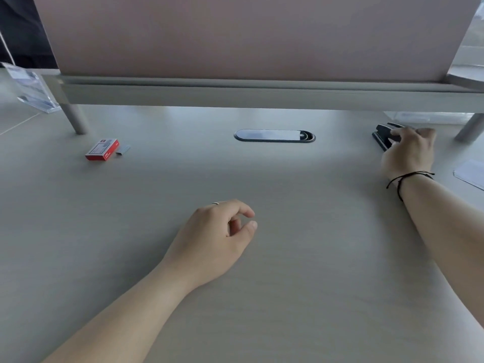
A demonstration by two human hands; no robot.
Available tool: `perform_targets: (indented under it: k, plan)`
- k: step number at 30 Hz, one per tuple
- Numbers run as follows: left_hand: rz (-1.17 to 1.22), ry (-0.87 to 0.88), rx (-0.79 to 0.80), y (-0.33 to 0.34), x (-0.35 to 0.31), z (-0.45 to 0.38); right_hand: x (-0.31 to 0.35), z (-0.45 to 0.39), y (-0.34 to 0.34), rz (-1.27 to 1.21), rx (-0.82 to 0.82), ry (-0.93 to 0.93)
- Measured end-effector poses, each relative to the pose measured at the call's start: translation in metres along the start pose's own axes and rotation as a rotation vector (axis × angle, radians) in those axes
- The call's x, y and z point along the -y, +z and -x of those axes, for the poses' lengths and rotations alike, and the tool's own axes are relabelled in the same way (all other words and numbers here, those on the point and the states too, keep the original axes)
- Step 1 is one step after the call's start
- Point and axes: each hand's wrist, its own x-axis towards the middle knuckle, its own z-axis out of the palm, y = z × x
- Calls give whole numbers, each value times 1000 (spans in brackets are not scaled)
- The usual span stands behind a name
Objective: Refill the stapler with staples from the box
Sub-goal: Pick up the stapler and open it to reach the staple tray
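Note:
A black stapler lies at the far right of the pale desk, under the raised shelf. My right hand rests on it with the fingers curled over its top, hiding most of it. A red and white staple box sits at the far left, with a small strip of staples beside its right end. My left hand rests on the desk near the middle, fingers loosely curled and holding nothing.
A raised shelf on round metal legs spans the back, carrying a tall pinkish panel. A dark oval cable port is set in the desk at centre. A clear acrylic stand is at back left, a clear plastic piece at right.

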Motion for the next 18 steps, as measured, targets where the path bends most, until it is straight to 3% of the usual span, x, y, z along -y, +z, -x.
perform_targets:
  k: [9, 18]
  plan:
    - [39, -14, 8, -2, -1, 0, 8, 28, -21, -205, -14, 99]
    - [82, -35, -28, -7, -7, 2, 45, 123, -65, -412, 171, 68]
